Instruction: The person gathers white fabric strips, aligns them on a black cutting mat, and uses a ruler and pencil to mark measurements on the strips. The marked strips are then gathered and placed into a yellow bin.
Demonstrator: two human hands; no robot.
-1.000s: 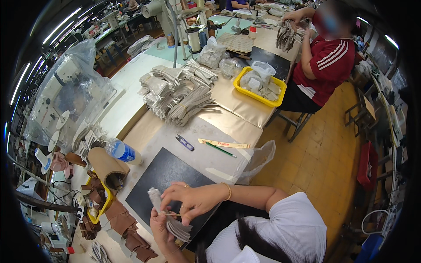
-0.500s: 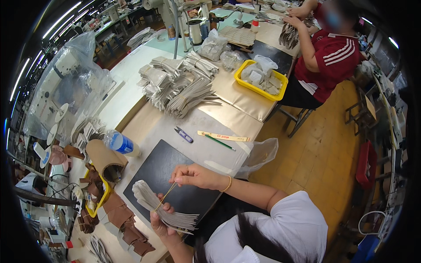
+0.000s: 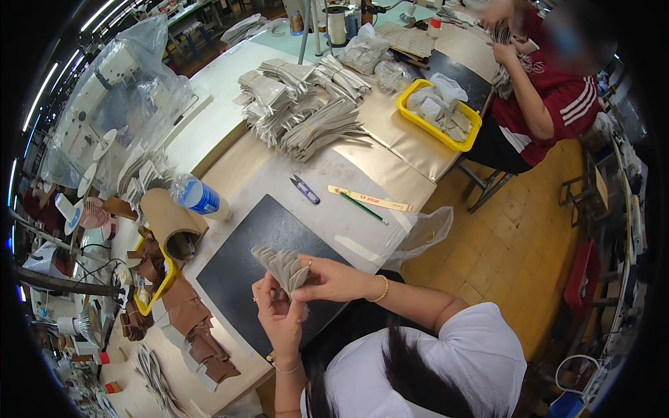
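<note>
Both my hands hold a bundle of thin grey-beige cut pieces, its upper ends fanned out, above a black mat. My left hand is closed round its lower left side. From the right, my right hand grips it, the thumb pressed on its front. The bundle's lower part is mostly hidden by my fingers, and I cannot make out a band on it. Beyond the mat lie purple thread snips, a yellowish ruler and a green pencil.
Stacks of grey bundles stand farther back. A yellow tray of bagged pieces sits near a co-worker in a red shirt. Left of the mat are a bottle, a cardboard tube and brown pieces.
My right hand has let go of the stretched yellowish band and come down onto the bundle. The bundle now stands more upright, its ends fanned. The view has shifted slightly.
</note>
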